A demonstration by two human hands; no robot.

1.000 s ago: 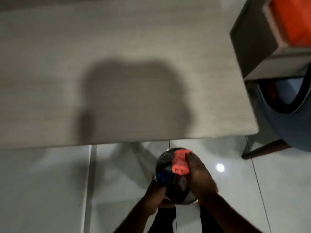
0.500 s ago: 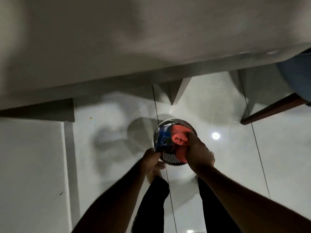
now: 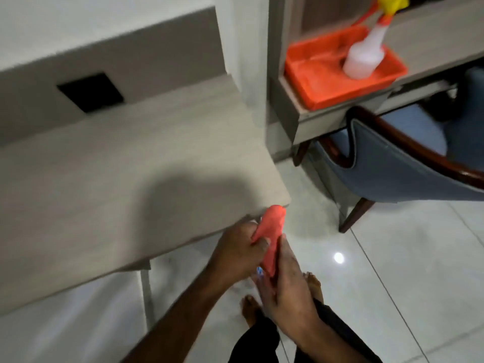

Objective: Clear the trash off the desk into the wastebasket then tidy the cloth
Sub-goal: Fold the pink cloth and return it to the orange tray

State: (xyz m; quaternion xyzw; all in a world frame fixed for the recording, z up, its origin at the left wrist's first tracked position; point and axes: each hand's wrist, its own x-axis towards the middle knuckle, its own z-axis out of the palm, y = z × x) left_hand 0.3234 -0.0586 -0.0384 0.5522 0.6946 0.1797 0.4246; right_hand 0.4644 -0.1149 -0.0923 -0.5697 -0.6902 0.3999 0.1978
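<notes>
Cloth (image 3: 271,239) now lifted clear of wastebasket, bunched by desk (image 3: 131,174) corner; left hand (image 3: 237,254), right hand (image 3: 284,289) grip it.

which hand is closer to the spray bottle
Right. The right hand sits on the bottle's side of the cloth; the left hand is on the far side. The spray bottle stands far off in the orange tray.

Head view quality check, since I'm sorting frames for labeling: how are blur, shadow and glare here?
Head view: motion blur smears the spray bottle and orange tray; a soft dark shadow falls on the desk; a small bright glare spot on the floor tiles; the orange cloth and both hands are slightly soft.
</notes>
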